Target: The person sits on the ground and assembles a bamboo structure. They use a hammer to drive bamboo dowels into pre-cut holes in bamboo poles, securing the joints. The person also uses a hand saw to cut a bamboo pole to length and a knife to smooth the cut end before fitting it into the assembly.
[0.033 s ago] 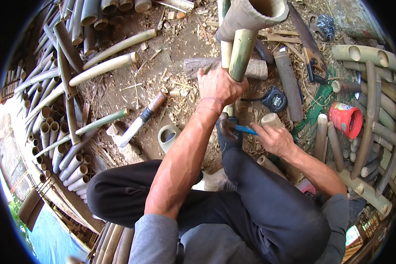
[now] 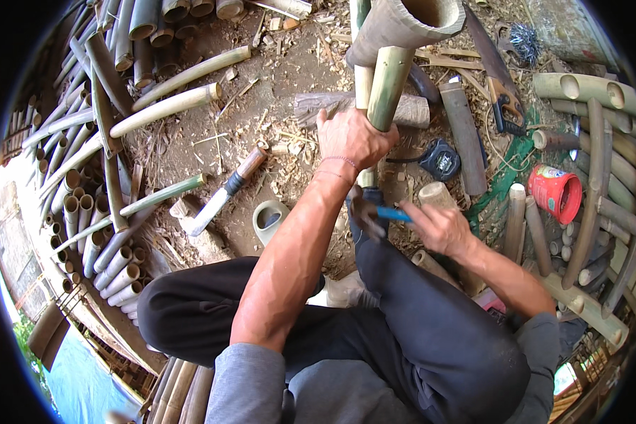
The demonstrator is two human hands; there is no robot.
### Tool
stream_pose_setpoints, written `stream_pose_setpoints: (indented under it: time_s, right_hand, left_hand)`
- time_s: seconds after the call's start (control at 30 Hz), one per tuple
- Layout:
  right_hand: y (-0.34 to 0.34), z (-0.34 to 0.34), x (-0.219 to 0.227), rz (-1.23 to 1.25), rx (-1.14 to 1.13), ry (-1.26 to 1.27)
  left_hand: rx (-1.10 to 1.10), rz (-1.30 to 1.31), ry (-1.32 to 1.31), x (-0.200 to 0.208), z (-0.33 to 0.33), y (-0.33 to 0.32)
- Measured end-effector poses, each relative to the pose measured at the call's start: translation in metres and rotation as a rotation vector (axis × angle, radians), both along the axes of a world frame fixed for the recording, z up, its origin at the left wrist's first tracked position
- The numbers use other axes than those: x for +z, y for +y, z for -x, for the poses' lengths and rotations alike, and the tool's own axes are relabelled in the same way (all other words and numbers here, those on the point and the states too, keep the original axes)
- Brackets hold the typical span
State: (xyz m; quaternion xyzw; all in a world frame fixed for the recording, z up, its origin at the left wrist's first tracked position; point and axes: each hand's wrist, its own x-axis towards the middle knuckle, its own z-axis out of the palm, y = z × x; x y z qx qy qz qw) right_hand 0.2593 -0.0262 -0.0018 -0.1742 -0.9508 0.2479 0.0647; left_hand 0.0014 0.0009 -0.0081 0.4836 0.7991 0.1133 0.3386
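Perhaps the left hand (image 2: 355,141), closed around the bamboo piece (image 2: 390,88) at upper centre, could be struck if the hammer (image 2: 383,212) at centre, gripped in the right hand (image 2: 442,227), were misaimed.

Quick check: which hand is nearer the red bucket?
Right. The right hand, holding the hammer, is left of the red bucket and slightly lower in view; the left hand, gripping the bamboo, is farther left and higher.

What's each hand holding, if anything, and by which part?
Right hand: hammer, by its blue handle. Left hand: green bamboo piece, around its near end; underside of grip hidden.
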Motion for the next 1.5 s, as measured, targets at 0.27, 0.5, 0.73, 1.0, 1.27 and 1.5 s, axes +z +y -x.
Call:
stream_pose_setpoints:
  time_s: [0.27, 0.5, 0.73, 1.0, 1.27, 1.5]
  right_hand:
    - [0.0, -0.007, -0.006, 0.01, -0.046, -0.064]
    - [0.008, -0.01, -0.023, -0.046, -0.091, -0.117]
    - [-0.042, -0.053, 0.015, 0.276, -0.379, 0.007]
    - [-0.12, -0.138, 0.038, 0.666, -1.159, -0.157]
    - [-0.154, -0.138, 0.045, 0.877, -1.37, -0.169]
    - [-0.134, -0.108, 0.049, 0.817, -1.274, -0.074]
  left_hand:
    - [-0.021, -0.01, 0.008, -0.005, 0.002, -0.001]
    - [-0.013, 0.01, 0.021, 0.005, 0.001, 0.002]
    - [0.062, 0.244, -0.037, 0.033, -0.013, -0.014]
    - [0.211, -0.055, -0.042, -0.079, -0.121, -0.001]
    - [-0.109, -0.034, 0.394, -0.122, -0.132, 0.011]
    - [-0.494, -0.211, 0.488, -0.122, -0.11, -0.001]
